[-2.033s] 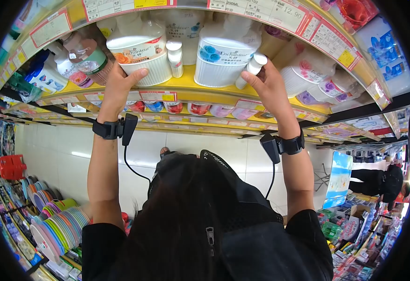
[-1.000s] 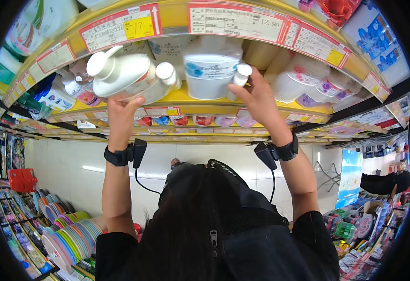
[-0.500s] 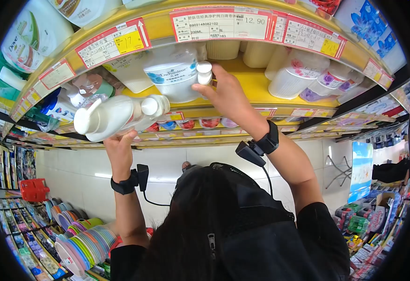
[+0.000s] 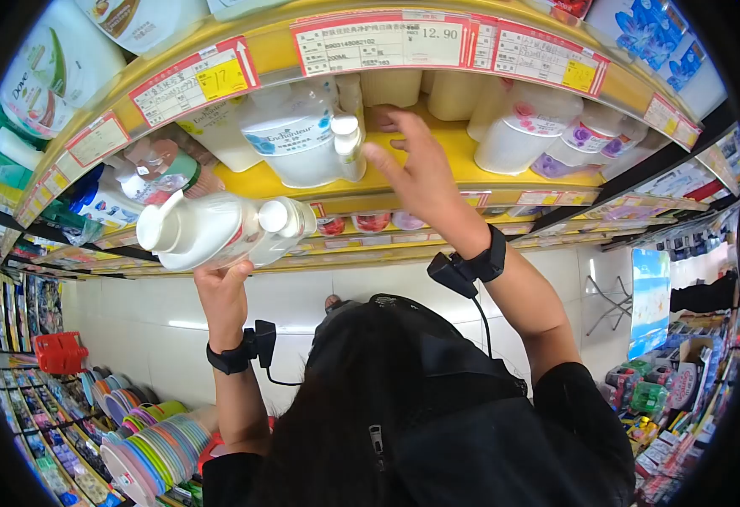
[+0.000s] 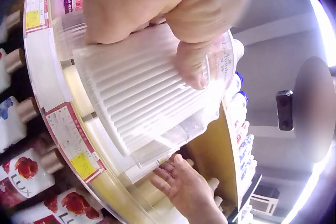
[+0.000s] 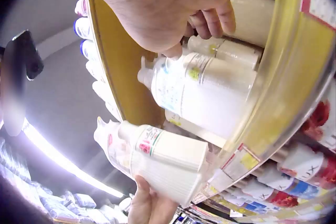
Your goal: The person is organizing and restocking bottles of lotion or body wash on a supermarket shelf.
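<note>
My left hand grips a white ribbed lotion bottle by its lower side, out in front of the shelf edge. It is tilted, its pump top to the left, and a small white-capped bottle is wrapped against its side. In the left wrist view the thumb presses the ribbed wall. My right hand is over the shelf with fingers loosely bent, holding nothing. Its thumb is near the small bottle beside an upright white lotion bottle with blue flowers.
More white bottles with pink and purple flowers stand further right on the yellow shelf. A shelf lip with price tags runs close above. Stacked colourful plates are at lower left, and a dark-clothed person is far right.
My left hand has drawn the lotion bottle off the shelf toward me and tilted it. The blue-flowered bottle has shifted left along the shelf, and my right hand has let go of its small bottle.
</note>
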Demonstrator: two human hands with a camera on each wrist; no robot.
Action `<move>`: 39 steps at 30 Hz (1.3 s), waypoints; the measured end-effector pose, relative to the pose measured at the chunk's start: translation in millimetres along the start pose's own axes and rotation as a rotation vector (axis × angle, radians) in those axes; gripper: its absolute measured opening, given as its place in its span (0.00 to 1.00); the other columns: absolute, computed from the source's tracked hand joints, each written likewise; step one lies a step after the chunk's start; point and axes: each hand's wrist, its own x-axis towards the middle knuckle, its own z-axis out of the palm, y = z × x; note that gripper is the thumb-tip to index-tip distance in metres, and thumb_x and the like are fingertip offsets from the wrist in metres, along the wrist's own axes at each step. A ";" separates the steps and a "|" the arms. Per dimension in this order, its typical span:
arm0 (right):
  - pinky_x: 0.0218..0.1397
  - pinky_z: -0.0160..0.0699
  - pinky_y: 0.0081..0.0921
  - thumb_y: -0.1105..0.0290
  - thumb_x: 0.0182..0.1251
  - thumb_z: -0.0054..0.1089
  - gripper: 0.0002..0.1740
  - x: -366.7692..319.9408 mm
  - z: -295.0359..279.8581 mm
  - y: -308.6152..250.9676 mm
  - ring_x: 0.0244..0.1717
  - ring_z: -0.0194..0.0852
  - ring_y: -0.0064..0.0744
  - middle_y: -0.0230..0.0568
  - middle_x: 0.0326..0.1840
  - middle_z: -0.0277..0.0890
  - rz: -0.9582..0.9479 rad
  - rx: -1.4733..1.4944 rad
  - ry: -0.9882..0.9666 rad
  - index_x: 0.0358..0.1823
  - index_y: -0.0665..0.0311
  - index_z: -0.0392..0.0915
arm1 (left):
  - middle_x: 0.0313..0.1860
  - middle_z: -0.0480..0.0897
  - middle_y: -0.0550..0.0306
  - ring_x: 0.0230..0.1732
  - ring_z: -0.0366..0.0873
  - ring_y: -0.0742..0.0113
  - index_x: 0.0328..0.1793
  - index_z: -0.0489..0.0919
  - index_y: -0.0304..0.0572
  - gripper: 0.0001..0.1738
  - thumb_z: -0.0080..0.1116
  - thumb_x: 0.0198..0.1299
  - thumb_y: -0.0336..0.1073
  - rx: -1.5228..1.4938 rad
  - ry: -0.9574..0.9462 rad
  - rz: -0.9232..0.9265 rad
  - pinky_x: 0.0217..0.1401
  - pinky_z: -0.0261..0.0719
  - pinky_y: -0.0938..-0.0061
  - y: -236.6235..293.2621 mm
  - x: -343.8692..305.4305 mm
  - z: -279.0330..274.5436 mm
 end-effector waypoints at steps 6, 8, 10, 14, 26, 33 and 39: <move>0.53 0.76 0.41 0.70 0.65 0.60 0.22 22.8 -19.1 32.7 0.51 0.77 0.50 0.55 0.51 0.75 -0.012 0.117 0.200 0.59 0.69 0.70 | 0.53 0.83 0.53 0.54 0.78 0.67 0.56 0.79 0.29 0.24 0.70 0.52 0.30 -0.073 0.013 0.092 0.61 0.72 0.71 -0.3 -8.2 20.2; 0.53 0.76 0.42 0.70 0.64 0.60 0.22 37.2 -21.8 24.8 0.51 0.77 0.52 0.56 0.50 0.75 -0.053 0.086 0.267 0.58 0.70 0.71 | 0.58 0.79 0.53 0.59 0.75 0.65 0.61 0.73 0.30 0.30 0.70 0.52 0.31 -0.046 -0.005 0.055 0.66 0.68 0.69 -7.6 -10.0 15.4; 0.52 0.76 0.43 0.70 0.64 0.60 0.21 49.9 -22.5 25.3 0.51 0.77 0.53 0.56 0.49 0.76 -0.096 0.058 0.332 0.57 0.70 0.72 | 0.63 0.76 0.53 0.64 0.71 0.63 0.67 0.68 0.32 0.36 0.70 0.52 0.32 -0.018 -0.020 0.019 0.71 0.64 0.66 -10.4 -14.5 12.1; 0.50 0.79 0.41 0.70 0.64 0.61 0.17 86.9 -27.7 32.6 0.50 0.77 0.50 0.56 0.50 0.76 -0.231 -0.320 0.243 0.52 0.70 0.75 | 0.56 0.80 0.52 0.56 0.77 0.64 0.61 0.74 0.30 0.29 0.67 0.51 0.28 0.071 0.033 -0.024 0.63 0.71 0.68 -2.1 -24.1 19.3; 0.49 0.79 0.41 0.69 0.64 0.61 0.16 94.8 -31.6 33.1 0.48 0.78 0.48 0.54 0.48 0.77 -0.539 -0.626 0.198 0.50 0.69 0.76 | 0.50 0.83 0.54 0.50 0.80 0.66 0.56 0.78 0.31 0.24 0.69 0.51 0.27 0.050 0.152 -0.021 0.59 0.76 0.70 -10.9 -45.9 3.4; 0.49 0.77 0.44 0.67 0.64 0.62 0.15 96.2 -33.1 35.1 0.47 0.78 0.50 0.54 0.45 0.78 -0.609 -0.737 0.239 0.49 0.67 0.78 | 0.54 0.82 0.52 0.54 0.80 0.65 0.59 0.76 0.31 0.27 0.68 0.52 0.27 0.009 0.077 -0.042 0.61 0.76 0.70 -17.1 -35.0 3.7; 0.50 0.75 0.46 0.65 0.63 0.63 0.15 96.4 -35.4 32.5 0.45 0.78 0.52 0.53 0.43 0.80 -0.701 -0.789 0.265 0.48 0.66 0.79 | 0.54 0.82 0.52 0.54 0.80 0.65 0.61 0.75 0.31 0.28 0.68 0.52 0.26 -0.026 0.047 -0.068 0.60 0.76 0.71 -22.8 -35.0 6.4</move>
